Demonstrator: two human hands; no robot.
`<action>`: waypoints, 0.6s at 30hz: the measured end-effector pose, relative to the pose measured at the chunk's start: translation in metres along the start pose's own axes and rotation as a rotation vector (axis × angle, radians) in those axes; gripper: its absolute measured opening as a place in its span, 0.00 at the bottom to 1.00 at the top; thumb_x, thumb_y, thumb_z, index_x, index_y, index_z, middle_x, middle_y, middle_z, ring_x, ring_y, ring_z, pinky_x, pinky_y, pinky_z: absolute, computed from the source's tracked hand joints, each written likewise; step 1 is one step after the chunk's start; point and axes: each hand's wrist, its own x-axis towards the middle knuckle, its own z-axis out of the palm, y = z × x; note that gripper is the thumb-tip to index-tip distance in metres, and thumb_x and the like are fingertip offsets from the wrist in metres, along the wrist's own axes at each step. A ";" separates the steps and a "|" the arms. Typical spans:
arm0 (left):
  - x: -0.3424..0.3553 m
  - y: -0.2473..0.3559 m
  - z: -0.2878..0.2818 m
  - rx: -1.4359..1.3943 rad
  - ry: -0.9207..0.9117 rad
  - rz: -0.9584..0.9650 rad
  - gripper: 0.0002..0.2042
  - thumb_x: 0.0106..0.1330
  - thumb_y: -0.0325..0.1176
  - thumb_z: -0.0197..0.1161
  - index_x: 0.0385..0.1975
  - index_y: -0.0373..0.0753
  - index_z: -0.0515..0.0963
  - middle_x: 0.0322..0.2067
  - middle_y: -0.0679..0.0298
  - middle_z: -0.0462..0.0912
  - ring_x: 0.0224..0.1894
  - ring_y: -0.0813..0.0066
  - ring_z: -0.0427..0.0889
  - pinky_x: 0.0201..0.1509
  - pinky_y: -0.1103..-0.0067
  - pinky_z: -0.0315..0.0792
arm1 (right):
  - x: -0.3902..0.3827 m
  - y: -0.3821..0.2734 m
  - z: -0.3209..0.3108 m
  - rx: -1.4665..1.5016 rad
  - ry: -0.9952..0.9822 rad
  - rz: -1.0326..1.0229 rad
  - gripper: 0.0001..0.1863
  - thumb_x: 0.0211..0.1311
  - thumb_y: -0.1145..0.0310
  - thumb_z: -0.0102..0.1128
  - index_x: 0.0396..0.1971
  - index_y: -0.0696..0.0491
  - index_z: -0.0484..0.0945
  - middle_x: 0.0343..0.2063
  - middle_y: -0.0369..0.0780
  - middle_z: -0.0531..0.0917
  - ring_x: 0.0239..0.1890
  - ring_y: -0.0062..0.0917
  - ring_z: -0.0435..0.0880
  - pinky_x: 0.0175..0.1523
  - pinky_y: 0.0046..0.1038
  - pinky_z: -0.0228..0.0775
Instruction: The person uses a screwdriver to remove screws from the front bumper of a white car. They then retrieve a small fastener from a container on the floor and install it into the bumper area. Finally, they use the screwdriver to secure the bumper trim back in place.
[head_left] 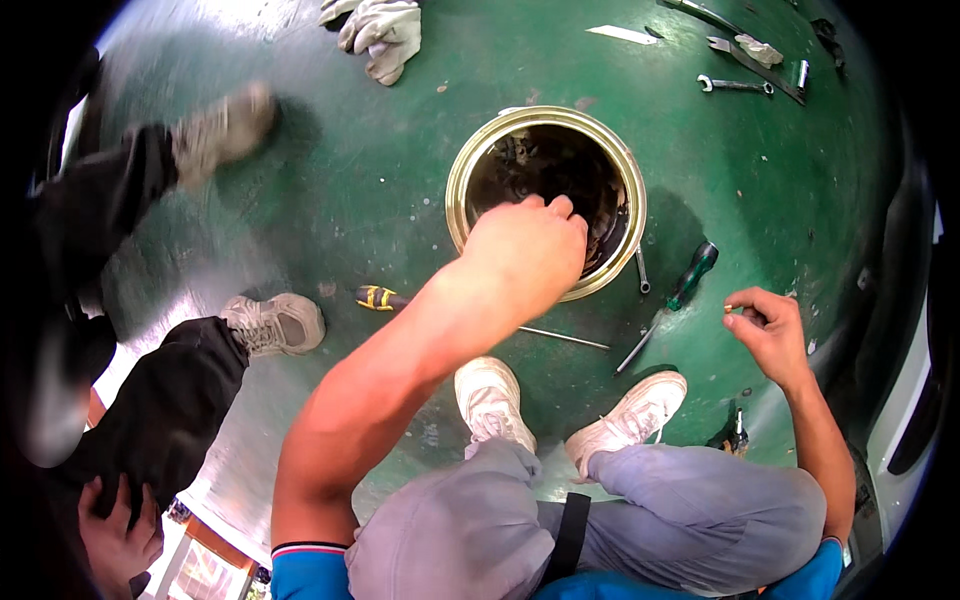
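- While I'm crouched on the glossy green floor, my left hand is reaching down into the round brass-coloured metal tin, fingers curled over the dark jumble of small parts inside. Can't honestly tell if I've got anything pinched in there, the back of my hand blocks it.
- The tin sits on the floor right in front of my white sneakers, a bit ahead of my knees.
- My right hand is off to the side, well away from the tin, half curled with the thumb and forefinger pinching a tiny brass-coloured bit. Too small to say what it is.
- Between the tin and that hand lies a green-handled screwdriver, tip pointing back toward my right shoe. A small silvery wrench lies just beside the tin's rim.
- A yellow-and-black-handled screwdriver lies left of my forearm, its long shaft passing under my arm and out the other side.
- Further up the floor: a pair of pale work gloves, a small spanner and some other flat metal tools near the top right.
- Someone else in black trousers and grey sneakers stands on my left, one hand resting on their leg.
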 end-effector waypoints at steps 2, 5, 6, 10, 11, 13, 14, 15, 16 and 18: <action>0.019 -0.004 0.004 0.017 -0.044 0.036 0.18 0.65 0.29 0.57 0.55 0.39 0.80 0.51 0.57 0.82 0.52 0.56 0.83 0.57 0.68 0.78 | -0.004 0.002 0.001 0.006 0.005 0.014 0.07 0.54 0.77 0.69 0.34 0.59 0.84 0.18 0.30 0.73 0.20 0.11 0.65 0.26 0.20 0.56; 0.046 -0.020 0.026 0.190 -0.091 0.137 0.18 0.67 0.32 0.55 0.56 0.43 0.80 0.56 0.58 0.80 0.56 0.57 0.82 0.61 0.66 0.76 | -0.012 0.004 0.000 -0.001 0.013 0.034 0.08 0.55 0.77 0.69 0.35 0.60 0.84 0.18 0.30 0.73 0.20 0.11 0.65 0.26 0.20 0.57; 0.051 -0.027 0.033 0.193 -0.166 0.153 0.17 0.68 0.33 0.54 0.54 0.44 0.82 0.60 0.60 0.79 0.61 0.58 0.79 0.64 0.66 0.73 | -0.013 0.003 0.000 -0.004 0.014 0.031 0.08 0.55 0.77 0.69 0.35 0.60 0.84 0.18 0.30 0.73 0.20 0.11 0.65 0.26 0.20 0.57; 0.038 -0.019 0.019 0.438 -0.081 -0.117 0.15 0.66 0.33 0.56 0.46 0.42 0.86 0.59 0.61 0.79 0.59 0.62 0.78 0.61 0.66 0.72 | -0.017 0.009 0.000 -0.024 0.034 0.019 0.08 0.54 0.77 0.69 0.35 0.59 0.85 0.17 0.31 0.72 0.20 0.11 0.65 0.26 0.20 0.57; 0.032 -0.023 0.021 0.534 0.015 -0.138 0.15 0.65 0.33 0.56 0.47 0.40 0.86 0.59 0.61 0.79 0.57 0.62 0.78 0.57 0.68 0.74 | -0.018 0.009 -0.001 -0.032 0.039 0.026 0.08 0.54 0.77 0.69 0.35 0.59 0.85 0.17 0.31 0.72 0.20 0.11 0.65 0.26 0.20 0.57; 0.022 -0.013 -0.001 0.378 -0.016 -0.116 0.14 0.65 0.32 0.57 0.46 0.38 0.86 0.60 0.58 0.78 0.57 0.61 0.78 0.55 0.68 0.76 | -0.020 0.010 -0.003 -0.050 0.050 0.046 0.08 0.54 0.77 0.69 0.35 0.59 0.85 0.17 0.30 0.72 0.20 0.10 0.65 0.26 0.20 0.57; 0.006 -0.007 -0.020 0.206 0.123 -0.029 0.14 0.65 0.30 0.57 0.46 0.37 0.85 0.59 0.56 0.79 0.56 0.60 0.79 0.55 0.67 0.77 | -0.021 0.011 -0.004 -0.054 0.045 0.048 0.08 0.54 0.77 0.69 0.35 0.59 0.84 0.16 0.30 0.72 0.20 0.10 0.65 0.26 0.20 0.57; -0.012 -0.004 -0.034 0.033 0.263 0.058 0.13 0.66 0.28 0.58 0.46 0.36 0.84 0.58 0.54 0.79 0.56 0.58 0.80 0.55 0.67 0.77 | -0.023 0.013 -0.005 -0.060 0.043 0.048 0.08 0.54 0.77 0.69 0.35 0.59 0.84 0.16 0.30 0.71 0.20 0.10 0.66 0.26 0.20 0.57; -0.028 -0.003 -0.039 -0.088 0.357 0.057 0.13 0.65 0.26 0.59 0.48 0.35 0.83 0.57 0.53 0.80 0.55 0.58 0.81 0.55 0.68 0.77 | -0.023 0.013 -0.005 -0.068 0.043 0.046 0.08 0.54 0.77 0.69 0.35 0.59 0.84 0.16 0.30 0.71 0.20 0.10 0.66 0.26 0.20 0.57; -0.059 -0.003 -0.045 -0.332 0.541 0.054 0.14 0.65 0.22 0.60 0.50 0.34 0.81 0.53 0.52 0.82 0.53 0.56 0.83 0.55 0.70 0.77 | -0.022 0.015 -0.003 -0.069 0.041 0.050 0.08 0.54 0.77 0.69 0.35 0.59 0.84 0.16 0.30 0.71 0.20 0.11 0.66 0.26 0.20 0.57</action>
